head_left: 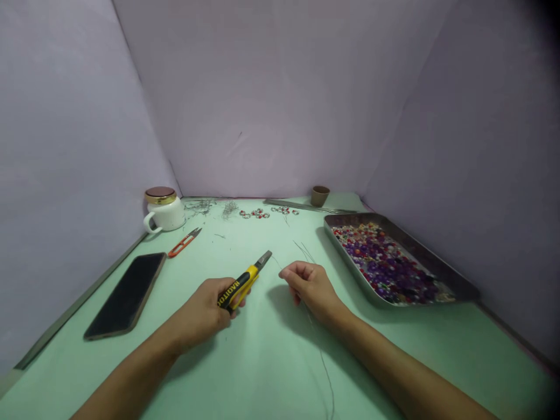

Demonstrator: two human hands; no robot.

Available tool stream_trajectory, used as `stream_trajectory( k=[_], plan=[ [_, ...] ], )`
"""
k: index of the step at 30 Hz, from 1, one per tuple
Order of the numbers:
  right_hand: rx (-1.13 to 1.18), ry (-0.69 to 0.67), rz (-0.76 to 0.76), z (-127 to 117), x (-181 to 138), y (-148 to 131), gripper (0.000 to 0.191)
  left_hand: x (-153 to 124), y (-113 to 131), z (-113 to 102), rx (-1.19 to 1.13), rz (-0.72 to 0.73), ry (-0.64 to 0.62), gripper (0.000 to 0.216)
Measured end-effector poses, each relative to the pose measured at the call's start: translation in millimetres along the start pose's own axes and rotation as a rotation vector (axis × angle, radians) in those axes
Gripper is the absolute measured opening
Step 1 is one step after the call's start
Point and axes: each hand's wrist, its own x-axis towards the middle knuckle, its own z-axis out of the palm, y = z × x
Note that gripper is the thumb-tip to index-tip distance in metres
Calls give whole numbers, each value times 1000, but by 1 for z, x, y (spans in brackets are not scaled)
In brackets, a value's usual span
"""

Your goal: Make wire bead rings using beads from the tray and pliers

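My left hand (205,312) is closed around the yellow and black handles of a pair of pliers (245,280), whose grey jaws point up and to the right. My right hand (311,286) is just right of the jaws, fingers curled in a pinch on a thin grey wire (321,356). The wire trails from that hand back toward me across the green table (271,361), and fine strands also show beyond the fingers.
A metal tray (455,280) full of coloured beads lies at the right. A black phone (129,294) and orange thread snips (184,242) lie at the left, a white lidded mug (164,209) behind them. Beaded rings (258,213), wire scraps and a small brown cup (319,195) sit by the back wall.
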Motion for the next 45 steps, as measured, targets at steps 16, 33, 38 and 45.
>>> stream_trajectory(
  k=[16, 33, 38, 45],
  plan=[
    [435, -96, 171, -6, 4, 11, 20, -2, -3, -17, -256, 42, 69, 28],
    [337, -102, 137, 0, 1, 9, 20, -3, 2, 3, -17, 20, -88, 23],
    [226, -83, 65, -1, 3, 8, 17, -3, 0, -1, -44, 10, -77, 22],
    [268, -146, 115, -3, 4, 9, 21, -2, 0, -6, 9, 15, -27, 23]
  ],
)
